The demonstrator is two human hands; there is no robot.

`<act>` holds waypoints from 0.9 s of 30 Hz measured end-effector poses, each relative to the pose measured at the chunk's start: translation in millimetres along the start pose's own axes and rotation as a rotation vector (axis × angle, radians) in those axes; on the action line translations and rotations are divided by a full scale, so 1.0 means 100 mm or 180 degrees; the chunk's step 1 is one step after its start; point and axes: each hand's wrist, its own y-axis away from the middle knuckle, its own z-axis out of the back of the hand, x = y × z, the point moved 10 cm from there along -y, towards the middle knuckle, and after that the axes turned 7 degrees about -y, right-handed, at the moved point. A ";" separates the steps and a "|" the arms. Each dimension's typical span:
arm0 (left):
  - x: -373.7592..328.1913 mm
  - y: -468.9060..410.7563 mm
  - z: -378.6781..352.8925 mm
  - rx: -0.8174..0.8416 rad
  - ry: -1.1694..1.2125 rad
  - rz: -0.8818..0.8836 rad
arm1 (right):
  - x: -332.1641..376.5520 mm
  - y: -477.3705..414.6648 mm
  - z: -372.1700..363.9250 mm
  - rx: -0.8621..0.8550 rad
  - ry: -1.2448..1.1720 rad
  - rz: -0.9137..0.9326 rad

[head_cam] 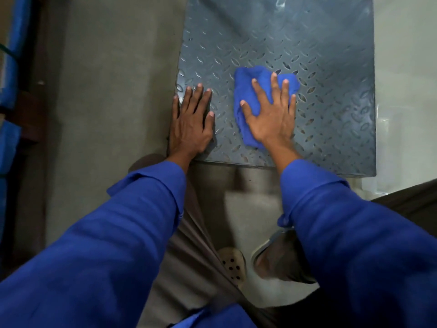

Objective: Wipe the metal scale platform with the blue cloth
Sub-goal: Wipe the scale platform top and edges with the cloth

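The metal scale platform (331, 67) is a grey tread-pattern plate lying low on the floor in front of me. A crumpled blue cloth (246, 86) lies on its near middle part. My right hand (272, 114) presses flat on the cloth with its fingers spread and straight. My left hand (191, 121) rests flat on the platform's near left corner, fingers straight, holding nothing. Both arms wear blue sleeves.
Grey concrete floor (113, 91) lies left of the platform. Blue wrapped items (11, 55) stand at the far left edge. A pale surface (406, 67) borders the platform on the right. My feet in sandals (233, 266) are below, near the platform's front edge.
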 end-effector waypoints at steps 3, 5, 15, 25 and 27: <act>0.01 0.00 0.00 -0.0044 -0.0021 0.0002 | 0.25 0.53 -0.08 -0.0088 0.0139 -0.0018; 0.02 0.00 0.00 -0.0060 -0.0017 0.0012 | 0.45 0.90 -0.17 -0.0088 0.0187 0.0084; 0.02 0.02 0.01 -0.0095 0.0081 0.0054 | 0.62 0.35 -0.25 -0.0076 0.0122 0.0452; -0.04 0.05 0.08 -0.0156 -0.0005 0.0040 | 0.06 1.17 -0.19 0.0028 -0.0004 -0.0568; -0.04 0.04 0.08 -0.0147 -0.0021 0.0049 | 0.20 1.03 -0.22 0.0017 0.0111 -0.0318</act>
